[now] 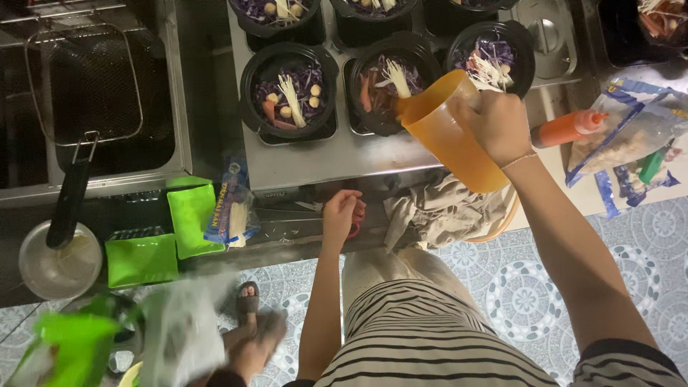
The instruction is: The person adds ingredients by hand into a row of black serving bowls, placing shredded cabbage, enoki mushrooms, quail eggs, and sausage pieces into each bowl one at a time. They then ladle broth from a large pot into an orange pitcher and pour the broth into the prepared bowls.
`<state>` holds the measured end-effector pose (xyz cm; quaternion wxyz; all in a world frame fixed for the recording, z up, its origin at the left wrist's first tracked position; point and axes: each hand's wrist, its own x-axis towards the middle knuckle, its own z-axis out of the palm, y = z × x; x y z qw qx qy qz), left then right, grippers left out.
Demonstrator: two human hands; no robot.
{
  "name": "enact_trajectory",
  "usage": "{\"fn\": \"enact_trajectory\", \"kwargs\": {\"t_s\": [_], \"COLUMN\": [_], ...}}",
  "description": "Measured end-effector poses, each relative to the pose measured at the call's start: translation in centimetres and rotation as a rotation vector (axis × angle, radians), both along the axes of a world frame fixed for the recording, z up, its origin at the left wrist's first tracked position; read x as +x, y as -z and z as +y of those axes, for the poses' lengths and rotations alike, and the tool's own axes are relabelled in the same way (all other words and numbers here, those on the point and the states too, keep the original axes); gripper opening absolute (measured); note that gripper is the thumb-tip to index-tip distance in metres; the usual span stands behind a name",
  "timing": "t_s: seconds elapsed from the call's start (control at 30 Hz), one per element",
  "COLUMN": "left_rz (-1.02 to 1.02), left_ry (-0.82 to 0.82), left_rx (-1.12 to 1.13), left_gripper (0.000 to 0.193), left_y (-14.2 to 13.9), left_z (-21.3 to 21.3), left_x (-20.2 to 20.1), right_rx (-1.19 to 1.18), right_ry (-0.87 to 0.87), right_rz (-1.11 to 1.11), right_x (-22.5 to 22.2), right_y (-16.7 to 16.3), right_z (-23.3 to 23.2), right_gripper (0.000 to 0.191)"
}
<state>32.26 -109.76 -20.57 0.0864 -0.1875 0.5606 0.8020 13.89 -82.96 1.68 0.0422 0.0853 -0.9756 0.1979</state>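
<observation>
Right hand (497, 123) has its fingers wrapped around an orange jug (446, 132), tilted over a black bowl (390, 82) at 12 o'clock. Left hand (341, 215), fingers curled, grips the desk (315, 161) edge. Blue packets (631, 143) lie at 3 o'clock.

Steel counter (315, 168) bears black bowls (289, 89); rag (441, 208).

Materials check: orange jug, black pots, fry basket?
Orange jug, held tilted by the right hand: looks like translucent plastic, since light glows through its wall. Black pots: dark matte bowls, possibly clay or coated metal; the view cannot settle which. Fry basket: metal wire mesh on a wire rim, with a black, probably plastic, handle.
</observation>
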Motion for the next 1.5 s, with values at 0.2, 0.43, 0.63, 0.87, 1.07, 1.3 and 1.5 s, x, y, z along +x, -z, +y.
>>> {"fn": "enact_trajectory", "kwargs": {"t_s": [0.2, 0.43, 0.63, 0.87, 1.07, 1.3, 1.5], "left_rz": [0.024, 0.004, 0.046, 0.032, 0.072, 0.062, 0.151], "left_ry": [0.009, 0.026, 0.039, 0.031, 0.060, 0.048, 0.101], "left_rx": [0.016, -0.052, -0.093, -0.027, -0.137, -0.033, -0.277], "left_gripper": [0.020, 0.020, 0.020, 0.020, 0.020, 0.020, 0.020], "left_y": [-0.4, -0.7, -0.7, 0.2, 0.4, 0.5, -0.2], "left_z": [0.2, 1.0, 1.4, 1.6, 1.6, 2.2, 3.3], "left_x": [-0.5, -0.8, -0.5, -0.4, -0.2, -0.7, -1.2], "right_rx": [0.024, 0.120, 0.098, 0.026, 0.134, 0.029, -0.354], "right_ry": [-0.020, -0.008, -0.016, 0.000, 0.033, -0.048, 0.035], "right_rz": [0.024, 0.005, 0.011, 0.015, -0.031, 0.065, -0.017], "right_x": [-0.4, -0.8, -1.1, -1.7, -1.6, -1.9, -0.2], "right_y": [0.7, 1.0, 0.8, 0.3, 0.4, 1.8, 2.0], "right_z": [0.7, 1.8, 1.5, 0.7, 1.1, 3.5, 7.3], "right_gripper": [0.056, 0.057, 0.055, 0.055, 0.056, 0.056, 0.051]}}
